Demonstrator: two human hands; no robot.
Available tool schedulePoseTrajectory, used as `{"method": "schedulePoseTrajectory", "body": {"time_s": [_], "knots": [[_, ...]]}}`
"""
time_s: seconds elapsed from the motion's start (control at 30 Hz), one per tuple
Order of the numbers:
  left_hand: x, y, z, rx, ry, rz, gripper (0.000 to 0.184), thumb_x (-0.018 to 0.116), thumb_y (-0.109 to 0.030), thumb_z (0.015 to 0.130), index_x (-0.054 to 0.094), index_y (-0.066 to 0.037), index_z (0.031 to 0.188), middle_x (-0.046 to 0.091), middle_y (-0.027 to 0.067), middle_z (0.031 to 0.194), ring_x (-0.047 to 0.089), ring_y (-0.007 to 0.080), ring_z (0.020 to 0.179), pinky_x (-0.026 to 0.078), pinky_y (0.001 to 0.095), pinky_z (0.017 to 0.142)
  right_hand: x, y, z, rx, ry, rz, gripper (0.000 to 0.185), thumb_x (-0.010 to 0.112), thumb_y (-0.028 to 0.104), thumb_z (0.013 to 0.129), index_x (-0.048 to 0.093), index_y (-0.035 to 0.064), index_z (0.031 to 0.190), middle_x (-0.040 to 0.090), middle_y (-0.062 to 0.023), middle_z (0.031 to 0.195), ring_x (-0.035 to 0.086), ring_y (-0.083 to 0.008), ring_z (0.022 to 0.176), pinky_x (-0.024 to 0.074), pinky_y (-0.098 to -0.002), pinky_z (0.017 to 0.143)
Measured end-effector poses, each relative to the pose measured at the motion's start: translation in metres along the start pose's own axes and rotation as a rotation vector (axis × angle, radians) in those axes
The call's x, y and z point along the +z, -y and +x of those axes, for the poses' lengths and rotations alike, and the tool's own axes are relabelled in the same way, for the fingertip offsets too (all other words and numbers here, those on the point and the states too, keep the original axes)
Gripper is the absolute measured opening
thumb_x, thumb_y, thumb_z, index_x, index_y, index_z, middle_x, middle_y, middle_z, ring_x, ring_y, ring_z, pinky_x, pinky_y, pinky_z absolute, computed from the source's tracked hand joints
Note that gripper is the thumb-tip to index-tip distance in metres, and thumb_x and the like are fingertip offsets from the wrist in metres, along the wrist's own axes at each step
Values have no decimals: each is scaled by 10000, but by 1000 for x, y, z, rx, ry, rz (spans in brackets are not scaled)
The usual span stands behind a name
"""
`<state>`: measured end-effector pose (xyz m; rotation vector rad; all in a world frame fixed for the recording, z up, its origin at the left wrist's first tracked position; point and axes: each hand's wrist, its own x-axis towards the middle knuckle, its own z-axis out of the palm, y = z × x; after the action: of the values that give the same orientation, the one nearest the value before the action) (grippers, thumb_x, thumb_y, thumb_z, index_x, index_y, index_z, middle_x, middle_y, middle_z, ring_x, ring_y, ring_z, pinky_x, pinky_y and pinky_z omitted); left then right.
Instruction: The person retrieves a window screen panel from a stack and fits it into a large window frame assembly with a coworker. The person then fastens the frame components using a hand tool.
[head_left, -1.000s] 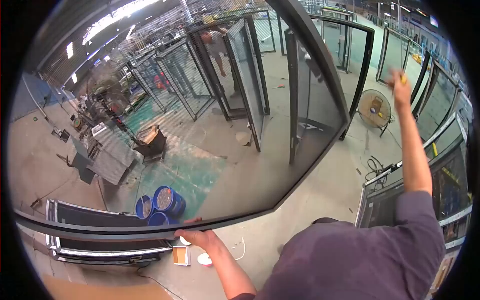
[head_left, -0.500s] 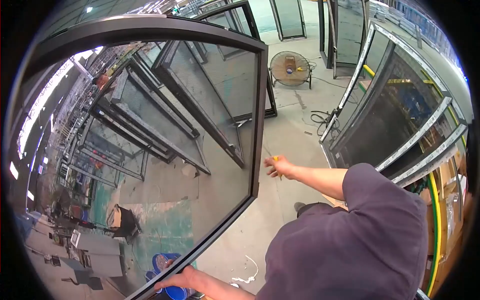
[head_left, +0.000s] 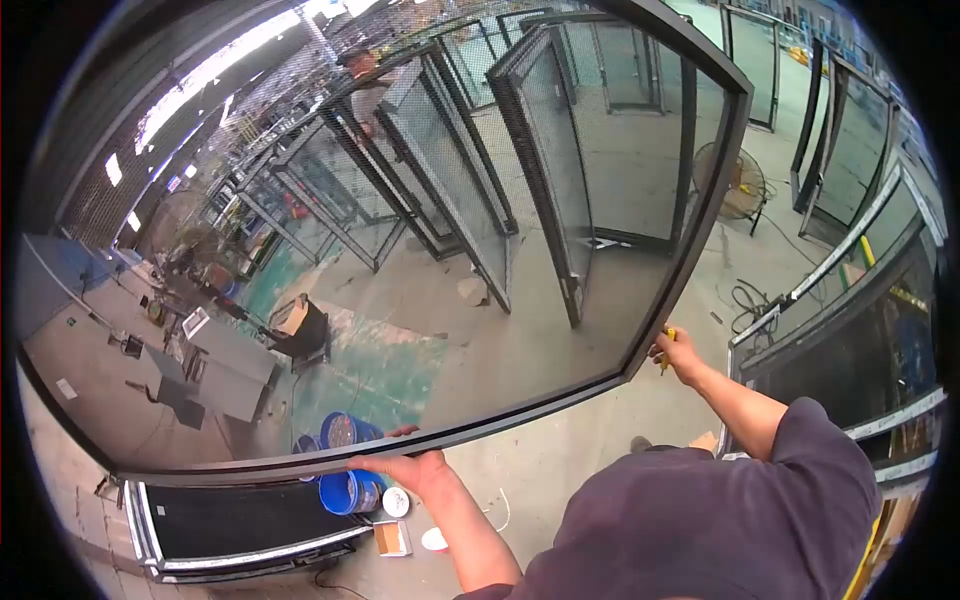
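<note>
A large dark-framed mesh screen (head_left: 530,408) fills much of the view, tilted in front of me. My left hand (head_left: 410,472) grips its lower rail, with the thumb along the near side and fingertips showing through the mesh behind. My right hand (head_left: 682,357) is closed around a small yellow tool (head_left: 668,352), whose exact kind I cannot make out. Its fingers are close beside the frame's lower right corner; whether they touch it I cannot tell.
Several framed panels (head_left: 545,170) stand upright behind the mesh. At right are a floor fan (head_left: 735,185), a cable (head_left: 752,305) and leaning framed panels (head_left: 850,350). Below are a blue bucket (head_left: 350,492), a small box (head_left: 392,539) and a black panel (head_left: 250,520). Another person (head_left: 368,95) is in the background.
The screen has swung and its lower rail now lies more level across the view. My right hand has gone from spread fingers apart from the frame to closed near its corner.
</note>
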<state>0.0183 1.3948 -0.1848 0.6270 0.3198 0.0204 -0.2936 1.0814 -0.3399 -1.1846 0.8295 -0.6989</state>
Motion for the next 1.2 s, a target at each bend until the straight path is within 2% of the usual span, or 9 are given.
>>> {"method": "schedulePoseTrajectory", "body": {"time_s": [0.2,0.53,0.77,0.87,0.93,1.03,1.1,1.17,1.2], "knots": [[-8,4,6,-63,10,-8,909,552,-862,619,407,-200,1225,478,51,660,503,209,582,463,316,606,9,24,-5,152,88,-68,85,482,2,889,546,-26,938,600,-100,775,641,-198,653,553,-319,574],[-23,0,26,-117,-71,-68,891,529,-856,660,418,-166,1212,476,55,693,499,196,604,457,295,600,-4,-17,-39,-2,297,-67,102,526,52,940,481,-8,871,602,-120,879,682,-249,828,591,-370,742],[-9,15,14,19,-16,6,836,461,-851,712,429,-174,1202,500,45,736,498,190,599,478,318,604,-20,-51,-46,281,130,-133,130,579,133,926,525,17,902,626,-113,800,677,-226,645,567,-333,530],[6,24,6,7,68,-18,779,524,-809,717,449,-187,1179,537,42,750,521,172,584,485,278,567,-66,12,-22,-146,-347,-195,138,575,190,936,539,64,893,604,-39,694,624,-157,537,463,-265,427],[10,28,6,-47,54,-47,722,567,-783,713,470,-176,1091,502,21,700,510,164,567,479,264,570,-93,119,-27,-534,-560,-510,106,561,147,936,558,52,983,561,-16,684,566,-109,615,477,-266,544],[40,44,-14,-65,46,-74,701,575,-773,717,470,-142,1004,471,26,661,508,164,574,473,260,575,-105,284,-34,-1221,-521,-589,213,551,49,928,601,19,1133,647,-90,1061,622,-166,894,515,-302,805],[54,63,-26,-40,131,-37,742,575,-773,716,453,-79,950,486,51,662,514,191,581,483,268,589,-107,377,-38,-1320,-560,-907,249,542,54,949,593,28,1191,604,-81,1220,572,-132,1025,461,-256,885],[77,86,-40,-27,119,3,753,507,-828,704,465,-78,666,497,35,619,552,198,588,500,293,658,-92,442,-35,-1415,-467,-1018,320,573,188,962,572,35,1243,618,-59,1168,570,-112,1013,448,-237,871],[89,98,-53,-3,150,15,768,509,-835,695,480,-67,689,500,30,623,547,197,600,501,298,669,-79,469,-34,-1448,-490,-1049,326,592,231,932,588,35,1192,620,-74,1067,586,-145,958,462,-279,843]]}}
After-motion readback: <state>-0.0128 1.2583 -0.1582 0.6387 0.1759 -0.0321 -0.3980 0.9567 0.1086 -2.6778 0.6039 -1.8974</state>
